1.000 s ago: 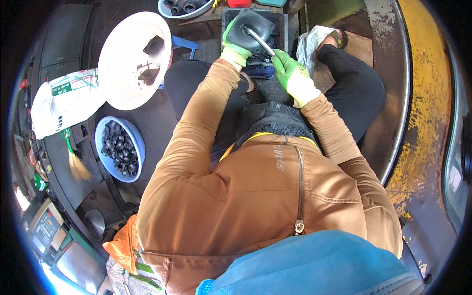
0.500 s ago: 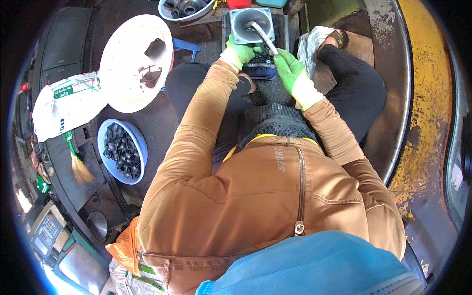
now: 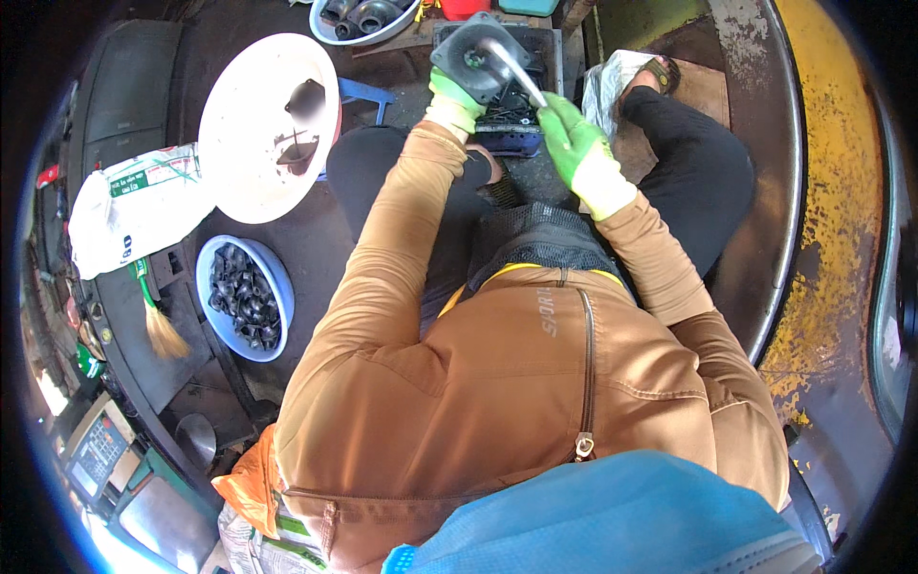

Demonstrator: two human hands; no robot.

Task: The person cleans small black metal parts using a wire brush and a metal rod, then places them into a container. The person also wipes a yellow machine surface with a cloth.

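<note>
Both my hands wear green and pale yellow gloves. My left hand (image 3: 453,94) is closed on the lower left edge of a dark, square-flanged part with a round hollow middle (image 3: 459,55). The part is turned corner-down and tilted toward me. In my right hand (image 3: 572,139) is the lower end of a slim, pale metal rod-like tool (image 3: 518,71), slightly blurred. The tool's far end reaches over the part's hollow; its exact contact is hard to make out. Below lies a dark metal tray (image 3: 553,67) with small black pieces in it.
On my left are a large white basin (image 3: 229,143) with dark pieces, a blue basin (image 3: 286,297) full of black parts, a white sack (image 3: 143,215) and a broom (image 3: 164,330). Another basin (image 3: 368,40) stands beyond. A yellow, rusty metal body (image 3: 841,210) rises on my right.
The flanged part has turned from square-on to corner-down, showing darker. My left hand has shifted slightly left with it; my right hand and the tool have moved slightly right.
</note>
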